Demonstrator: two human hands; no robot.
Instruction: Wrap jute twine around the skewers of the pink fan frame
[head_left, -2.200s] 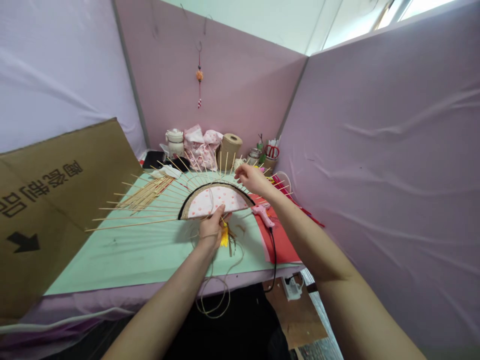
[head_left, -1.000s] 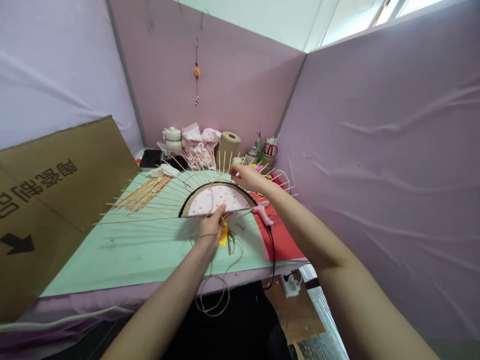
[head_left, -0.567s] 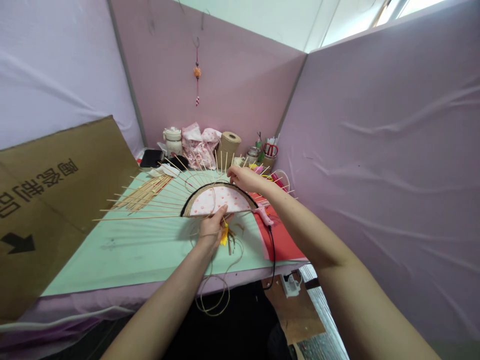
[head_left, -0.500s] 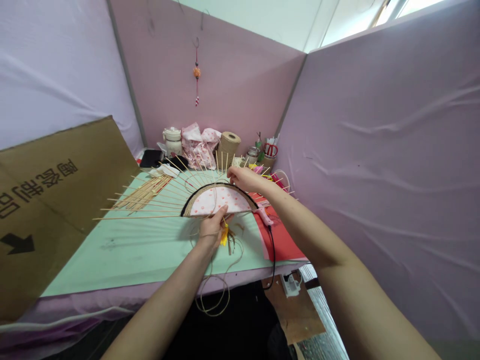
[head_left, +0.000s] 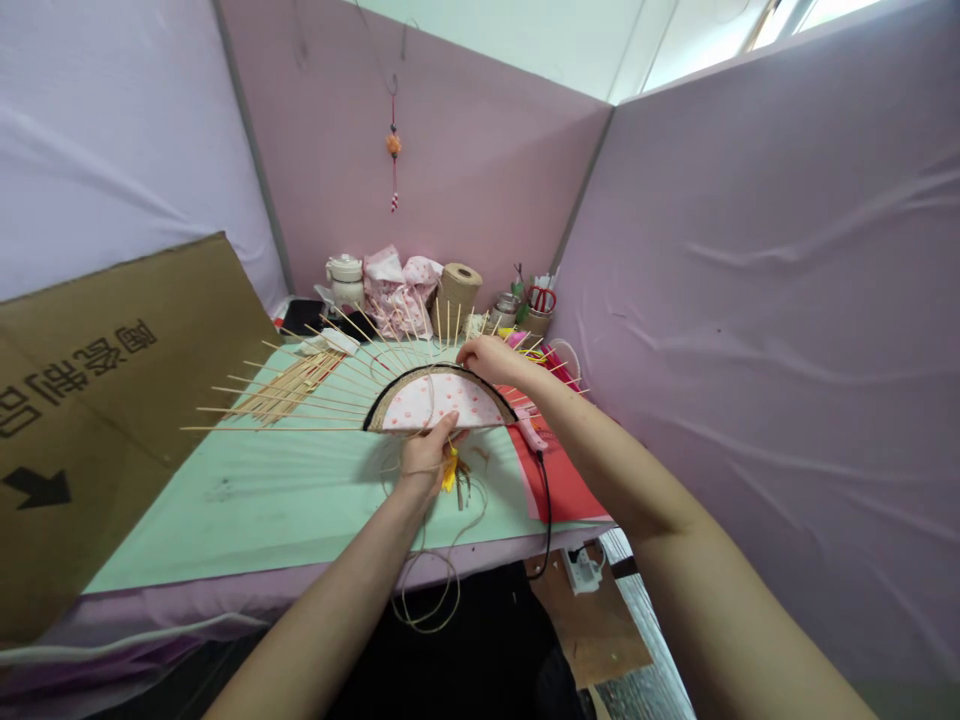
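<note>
A half-round fan frame (head_left: 405, 405) has dotted white-pink fabric, a woven twine band, a black rim and thin bamboo sticks radiating outward. My left hand (head_left: 424, 462) grips its straight lower edge, the thumb lying over the fabric. Above the curved rim, my right hand (head_left: 484, 357) is closed in a pinch among the sticks; thin twine (head_left: 432, 398) crosses the fabric and runs toward these fingers, which partly hide it. More of that twine loops below my left hand and hangs over the table edge. Beside the left hand dangles a yellow tassel (head_left: 450, 470).
Loose bamboo sticks (head_left: 296, 385) lie at the left on the green table cover (head_left: 300, 510). A pink glue gun (head_left: 531, 432) with a black cord rests over red sheets (head_left: 566, 475). Behind stand a twine spool (head_left: 459, 285) and a white bottle (head_left: 345, 280). Cardboard (head_left: 112, 400) leans at left.
The fan frame has tilted slightly, its left sticks shifting a little left and its upper sticks a little right. Both hands keep their hold in nearly the same places.
</note>
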